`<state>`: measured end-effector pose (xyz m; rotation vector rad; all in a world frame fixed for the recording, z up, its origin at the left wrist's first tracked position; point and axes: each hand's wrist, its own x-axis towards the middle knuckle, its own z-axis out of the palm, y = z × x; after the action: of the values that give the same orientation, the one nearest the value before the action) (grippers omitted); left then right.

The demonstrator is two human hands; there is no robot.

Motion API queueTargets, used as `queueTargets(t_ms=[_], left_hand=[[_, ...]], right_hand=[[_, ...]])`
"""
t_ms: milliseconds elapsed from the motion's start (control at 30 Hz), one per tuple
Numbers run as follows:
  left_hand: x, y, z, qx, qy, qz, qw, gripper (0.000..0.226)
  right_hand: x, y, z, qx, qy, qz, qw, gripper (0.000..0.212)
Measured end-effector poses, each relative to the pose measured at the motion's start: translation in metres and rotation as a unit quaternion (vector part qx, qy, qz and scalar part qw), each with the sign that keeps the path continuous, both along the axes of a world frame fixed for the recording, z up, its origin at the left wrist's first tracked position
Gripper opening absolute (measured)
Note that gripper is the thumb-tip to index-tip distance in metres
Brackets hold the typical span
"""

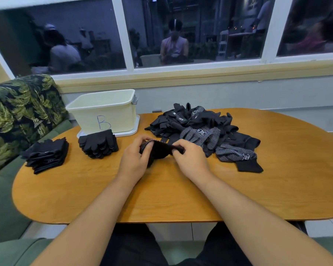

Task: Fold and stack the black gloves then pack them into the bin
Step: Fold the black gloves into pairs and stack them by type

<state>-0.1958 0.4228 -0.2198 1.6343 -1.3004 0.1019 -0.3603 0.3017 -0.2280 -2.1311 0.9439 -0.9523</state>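
I see a rounded wooden surface (181, 198) set against a wall below a dark window (200, 35), with a leaf-patterned sofa cushion (21, 104) at the left end.

A cream bin (104, 114) marked with a hand-drawn "B" stands at the far left of the surface on a white lid (129, 132). It is upright and open at the top; I cannot see inside it from this angle.

Directly in front of the bin, touching the lid's near edge, is a stack of folded black gloves (98, 144). A second folded stack (46, 155) lies to the left of the bin and nearer the person, apart from the first. To the right of the bin, a loose pile of unfolded gloves (204, 127) spreads across the surface, several showing white grip dots and white lettering.

The glove being worked (161, 150) is in front of the bin and slightly to its right, between the first stack and the loose pile. Both hands hold it.

- Left hand (133, 162): fingers (140, 140) curled over the glove's left end, thumb pressed on top, grasping it.
- Right hand (188, 158): fingers (179, 145) pinching the glove's right edge.

The glove appears bunched or partly folded between the hands. I cannot tell whether it touches the surface.
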Motion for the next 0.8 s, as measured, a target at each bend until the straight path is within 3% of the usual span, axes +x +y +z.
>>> queueTargets(t_ms=[133,267,467,600,800], left_hand=[[0.017,0.006,0.006,0.008,-0.121,0.002,0.993,0.028],[0.038,0.02,0.004,0.065,-0.21,-0.006,0.976,0.049],[0.042,0.053,-0.01,0.195,-0.18,-0.089,0.96,0.035],[0.04,0.065,-0.013,0.214,-0.141,-0.111,0.96,0.034],[0.04,0.061,-0.017,0.185,-0.106,-0.017,0.977,0.031]], right_hand=[[-0.012,-0.006,0.004,-0.063,-0.134,0.021,0.989,0.029],[-0.033,-0.006,-0.001,-0.129,-0.087,0.091,0.984,0.043],[-0.055,0.003,-0.011,-0.154,0.133,0.227,0.952,0.026],[-0.056,0.009,-0.007,-0.144,0.151,0.226,0.952,0.025],[-0.056,0.011,-0.006,-0.119,0.148,0.252,0.949,0.031]])
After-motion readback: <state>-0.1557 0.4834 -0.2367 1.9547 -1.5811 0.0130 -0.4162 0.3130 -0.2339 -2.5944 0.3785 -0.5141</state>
